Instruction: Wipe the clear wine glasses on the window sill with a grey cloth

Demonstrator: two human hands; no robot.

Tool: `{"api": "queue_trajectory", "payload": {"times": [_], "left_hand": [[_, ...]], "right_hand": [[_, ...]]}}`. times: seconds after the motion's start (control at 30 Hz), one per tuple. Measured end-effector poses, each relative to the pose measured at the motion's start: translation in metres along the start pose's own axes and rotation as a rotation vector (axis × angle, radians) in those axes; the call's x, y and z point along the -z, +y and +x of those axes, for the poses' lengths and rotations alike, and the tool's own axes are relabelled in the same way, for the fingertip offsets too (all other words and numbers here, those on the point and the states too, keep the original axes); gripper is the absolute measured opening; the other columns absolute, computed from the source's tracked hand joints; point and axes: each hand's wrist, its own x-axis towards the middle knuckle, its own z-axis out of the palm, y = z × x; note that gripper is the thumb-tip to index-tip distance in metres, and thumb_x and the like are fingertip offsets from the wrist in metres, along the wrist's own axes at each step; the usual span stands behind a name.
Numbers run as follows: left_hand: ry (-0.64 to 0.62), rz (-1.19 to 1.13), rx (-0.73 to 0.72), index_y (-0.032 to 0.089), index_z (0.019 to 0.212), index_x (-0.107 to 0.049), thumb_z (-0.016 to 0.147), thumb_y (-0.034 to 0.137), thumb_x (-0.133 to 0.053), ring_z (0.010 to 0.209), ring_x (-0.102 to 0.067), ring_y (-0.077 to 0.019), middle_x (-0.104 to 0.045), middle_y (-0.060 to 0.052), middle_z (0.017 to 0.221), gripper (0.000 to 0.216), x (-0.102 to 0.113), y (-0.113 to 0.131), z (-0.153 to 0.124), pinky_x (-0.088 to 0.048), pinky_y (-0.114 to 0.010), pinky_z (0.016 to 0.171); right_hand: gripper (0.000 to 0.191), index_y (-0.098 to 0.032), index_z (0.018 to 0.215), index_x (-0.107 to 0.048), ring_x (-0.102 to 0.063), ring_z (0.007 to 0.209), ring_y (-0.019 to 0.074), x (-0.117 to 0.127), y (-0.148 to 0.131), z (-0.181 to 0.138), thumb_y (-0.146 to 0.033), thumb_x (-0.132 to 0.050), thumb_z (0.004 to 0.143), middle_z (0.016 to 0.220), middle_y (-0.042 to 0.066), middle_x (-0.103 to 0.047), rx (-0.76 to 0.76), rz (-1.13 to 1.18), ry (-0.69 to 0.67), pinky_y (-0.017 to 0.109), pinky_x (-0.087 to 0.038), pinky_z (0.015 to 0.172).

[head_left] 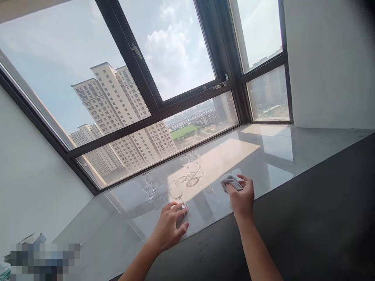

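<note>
A clear stemmed wine glass [175, 191] stands near the front edge of the sill. My left hand [171, 228] is just in front of it, fingers spread and thumb apart. Its fingertips overlap the foot of the glass in the picture; whether they touch it I cannot tell. My right hand [242, 197] is closed on a crumpled grey cloth [231, 183], held over the sill to the right of the glass.
More stemmed glasses [148, 187] stand at the left, and further ones [190, 160] by the window. The polished stone sill [93, 226] ends in a front edge close to my hands. A dark-framed window [155, 113] rises behind. A blurred-out object [43, 257] is at lower left.
</note>
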Motion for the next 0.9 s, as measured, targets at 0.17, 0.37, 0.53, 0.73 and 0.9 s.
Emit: {"api": "queue_trajectory", "payload": {"times": [0.17,0.37,0.53,0.73,0.9], "left_hand": [[0.051,0.08,0.212,0.037,0.133,-0.063,0.089,0.052,-0.05,0.137,-0.042,-0.0314,-0.057,0.0,0.143,0.048,0.011,-0.045,-0.053,-0.035,-0.049,0.116],[0.091,0.185,0.392,0.029,0.137,-0.061,0.092,0.049,-0.043,0.136,-0.043,-0.0286,-0.054,-0.002,0.147,0.052,0.015,-0.101,-0.053,-0.034,-0.047,0.114],[0.094,0.261,0.461,0.026,0.134,-0.062,0.094,0.051,-0.037,0.136,-0.044,-0.0293,-0.057,-0.006,0.143,0.054,0.012,-0.117,-0.036,-0.033,-0.047,0.113],[0.319,0.264,0.505,0.022,0.121,-0.062,0.094,0.047,-0.038,0.121,-0.052,-0.0324,-0.06,-0.014,0.128,0.045,-0.013,-0.065,-0.035,-0.042,-0.05,0.103],[0.183,-0.03,-0.05,0.026,0.116,-0.062,0.095,0.04,-0.042,0.113,-0.056,-0.0266,-0.06,-0.01,0.122,0.032,-0.028,-0.007,0.013,-0.046,-0.046,0.101]], "right_hand": [[0.059,-0.02,0.117,-0.053,-0.058,0.07,0.0189,-0.001,0.003,0.0,-0.038,-0.074,0.065,0.093,0.003,-0.057,-0.004,-0.011,-0.008,0.033,-0.047,0.061],[0.057,-0.02,0.116,-0.053,-0.058,0.069,0.0184,-0.002,0.003,0.001,-0.036,-0.073,0.065,0.091,0.002,-0.055,-0.003,0.005,-0.006,0.033,-0.046,0.062],[0.058,-0.02,0.115,-0.053,-0.058,0.07,0.0186,-0.002,0.002,0.0,-0.039,-0.073,0.065,0.09,0.001,-0.056,-0.01,0.006,-0.012,0.034,-0.047,0.062],[0.059,-0.02,0.115,-0.053,-0.057,0.07,0.0182,-0.005,0.003,0.002,-0.041,-0.073,0.064,0.089,0.001,-0.056,-0.019,0.017,-0.005,0.032,-0.047,0.063],[0.056,-0.02,0.115,-0.053,-0.057,0.069,0.0179,-0.007,-0.001,-0.002,-0.041,-0.071,0.066,0.09,0.001,-0.056,-0.025,0.001,-0.036,0.031,-0.046,0.06]]}}
